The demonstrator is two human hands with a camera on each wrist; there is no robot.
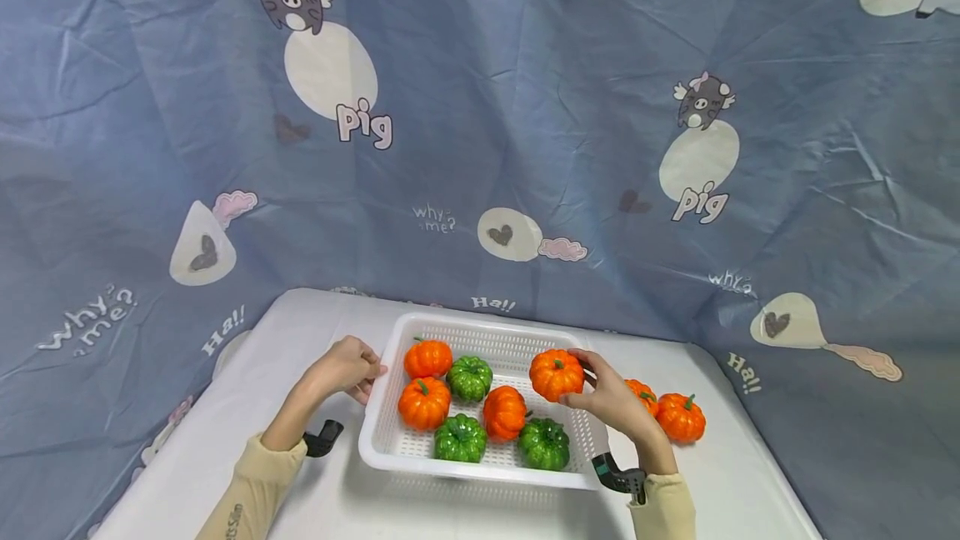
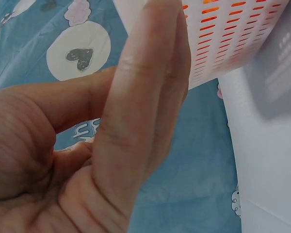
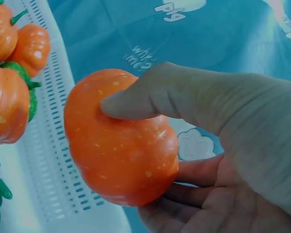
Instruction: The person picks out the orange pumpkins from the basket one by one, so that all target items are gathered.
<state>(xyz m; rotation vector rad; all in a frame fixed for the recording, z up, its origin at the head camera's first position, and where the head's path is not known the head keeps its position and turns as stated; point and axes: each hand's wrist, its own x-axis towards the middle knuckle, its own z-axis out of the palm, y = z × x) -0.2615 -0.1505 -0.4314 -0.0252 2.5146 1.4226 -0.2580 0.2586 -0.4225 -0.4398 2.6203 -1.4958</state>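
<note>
My right hand (image 1: 613, 397) holds an orange toy pumpkin (image 1: 553, 375) above the right end of a white perforated plastic basket (image 1: 487, 468). In the right wrist view the thumb presses on top of this pumpkin (image 3: 116, 145) while the fingers support it from beneath. My left hand (image 1: 347, 369) is at the basket's left rim, thumb and fingers pinching its edge; the exact contact is partly hidden in the left wrist view. Inside the basket lie three orange pumpkins (image 1: 424, 403) and three green ones (image 1: 461, 438).
Two more orange pumpkins (image 1: 681, 418) sit on the white tabletop (image 1: 738, 473) to the right of the basket, one partly behind my right hand. A blue printed cloth (image 1: 465, 123) hangs behind and around the table. Dark wrist cameras (image 1: 619, 475) are strapped on both wrists.
</note>
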